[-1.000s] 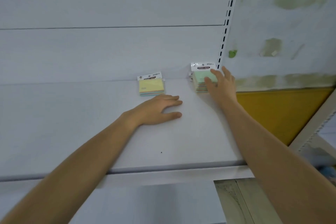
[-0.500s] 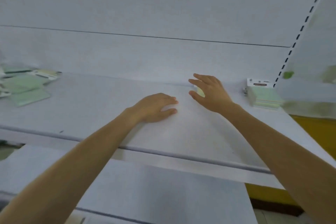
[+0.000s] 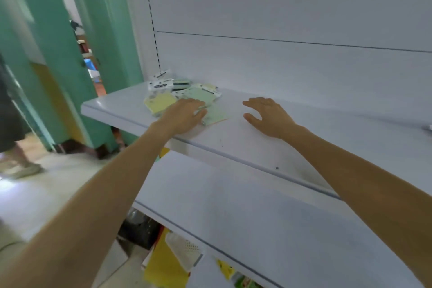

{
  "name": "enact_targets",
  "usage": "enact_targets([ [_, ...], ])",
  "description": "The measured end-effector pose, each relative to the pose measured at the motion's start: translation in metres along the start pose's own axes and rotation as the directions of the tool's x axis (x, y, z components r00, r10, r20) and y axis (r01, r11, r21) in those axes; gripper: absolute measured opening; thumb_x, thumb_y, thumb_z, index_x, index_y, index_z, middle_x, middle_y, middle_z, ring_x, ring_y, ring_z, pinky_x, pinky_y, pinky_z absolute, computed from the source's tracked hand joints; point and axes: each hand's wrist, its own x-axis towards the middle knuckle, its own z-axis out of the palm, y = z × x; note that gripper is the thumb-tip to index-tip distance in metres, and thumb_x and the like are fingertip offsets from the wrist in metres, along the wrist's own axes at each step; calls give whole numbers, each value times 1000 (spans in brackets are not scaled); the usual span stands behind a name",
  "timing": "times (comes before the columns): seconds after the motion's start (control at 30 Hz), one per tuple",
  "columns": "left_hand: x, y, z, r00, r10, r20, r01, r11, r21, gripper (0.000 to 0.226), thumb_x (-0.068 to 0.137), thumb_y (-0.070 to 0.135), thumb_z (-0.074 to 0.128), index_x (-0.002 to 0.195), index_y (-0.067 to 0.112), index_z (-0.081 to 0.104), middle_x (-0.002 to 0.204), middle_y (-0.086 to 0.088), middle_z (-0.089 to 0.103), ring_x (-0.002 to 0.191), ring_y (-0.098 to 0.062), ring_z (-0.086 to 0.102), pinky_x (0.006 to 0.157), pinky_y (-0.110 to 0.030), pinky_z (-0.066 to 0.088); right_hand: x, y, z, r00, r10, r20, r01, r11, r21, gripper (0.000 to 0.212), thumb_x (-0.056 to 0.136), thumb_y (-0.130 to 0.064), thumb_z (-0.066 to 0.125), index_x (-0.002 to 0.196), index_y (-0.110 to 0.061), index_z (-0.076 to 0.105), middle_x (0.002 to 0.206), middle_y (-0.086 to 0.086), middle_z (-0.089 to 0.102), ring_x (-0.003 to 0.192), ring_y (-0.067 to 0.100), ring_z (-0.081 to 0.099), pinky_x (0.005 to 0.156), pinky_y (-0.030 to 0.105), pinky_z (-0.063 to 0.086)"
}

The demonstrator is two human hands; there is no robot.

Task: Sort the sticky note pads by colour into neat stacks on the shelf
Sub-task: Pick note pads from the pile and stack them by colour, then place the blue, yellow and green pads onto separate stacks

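A loose pile of sticky note pads (image 3: 184, 92) in clear packets lies at the left end of the white shelf (image 3: 233, 145). A yellow pad (image 3: 159, 101) is at its left and a green pad (image 3: 216, 114) at its front right. My left hand (image 3: 184, 116) lies flat over the front of the pile, fingers straight and touching the green pad. My right hand (image 3: 268, 116) hovers over bare shelf to the right of the pile, fingers spread and relaxed, holding nothing.
A lower white shelf (image 3: 257, 217) juts out below. Teal door frames (image 3: 58, 54) and a doorway are at the left, where a person's leg and shoe (image 3: 21, 166) stand on the floor. Yellow and patterned goods (image 3: 173, 262) sit under the shelves.
My view has swung left from the sorted stacks to the loose pile. My left hand has moved onto the pile; my right hand left the green stack and came across empty.
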Motion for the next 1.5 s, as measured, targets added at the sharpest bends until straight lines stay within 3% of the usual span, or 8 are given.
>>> enact_targets([
  [0.4, 103, -139, -11, 990, -106, -92, 111, 993, 44, 39, 95, 31, 36, 132, 20, 46, 135, -12, 50, 125, -30, 44, 100, -45, 41, 155, -48, 52, 935, 299, 193, -351, 861, 367, 71, 78, -69, 43, 134, -26, 41, 143, 3, 43, 130, 25, 40, 101, 36, 33],
  [0.53, 148, -174, -8, 987, -134, -88, 140, 989, 57, 41, 96, 32, 35, 134, 19, 44, 135, -16, 48, 124, -34, 45, 98, -45, 41, 183, -45, 56, 907, 355, 226, -420, 794, 440, 73, 70, -57, 65, 130, -21, 44, 133, 4, 48, 119, 22, 47, 82, 26, 33],
  [0.67, 189, -190, -1, 995, -95, 8, 95, 995, 24, 44, 96, 36, 35, 135, 18, 42, 139, -14, 47, 128, -31, 42, 105, -45, 38, 188, -45, 55, 891, 361, 275, -454, 694, 559, 67, 70, -40, 74, 128, -18, 47, 99, 3, 54, 68, 10, 49, 58, 21, 38],
  [0.9, 235, -185, 15, 957, 66, 281, -76, 997, 23, 54, 89, 50, 43, 134, 20, 45, 143, -5, 45, 132, -27, 39, 109, -39, 33, 189, -54, 52, 842, 449, 299, -530, 584, 615, 60, 73, -23, 74, 127, -21, 47, 92, 5, 58, 69, 16, 55, 56, 18, 45],
  [1.1, 232, -186, 17, 922, 314, 227, -295, 949, -114, 43, 91, 25, 50, 134, 19, 46, 141, -8, 46, 130, -24, 41, 100, -29, 32, 185, -54, 54, 770, 609, 190, -560, 502, 659, 51, 77, -13, 70, 123, -23, 52, 109, 11, 46, 92, 21, 49, 69, 22, 42],
  [1.23, 227, -192, 12, 887, 422, 188, -379, 898, -224, 38, 88, 22, 55, 126, 24, 54, 136, 2, 51, 126, -16, 44, 96, -27, 32, 177, -55, 57, 705, 698, 121, -543, 423, 726, 45, 78, -9, 68, 120, -18, 55, 103, 10, 46, 69, 15, 49, 42, 10, 40],
  [1.4, 230, -193, 5, 866, 443, 231, -286, 819, -497, 22, 90, 27, 55, 110, 21, 62, 116, 8, 57, 113, -11, 50, 87, -21, 34, 170, -55, 60, 696, 718, -4, -479, 469, 742, 41, 79, -9, 67, 118, -13, 57, 103, 8, 42, 86, 18, 49, 74, 22, 43],
  [1.5, 237, -193, 9, 918, 345, 195, -212, 843, -493, 37, 88, 32, 58, 122, 19, 54, 133, -3, 52, 127, -20, 46, 96, -27, 35, 169, -54, 60, 706, 704, -70, -451, 524, 723, 39, 79, -11, 67, 117, -15, 57, 91, -2, 45, 74, 10, 49, 63, 15, 42],
])
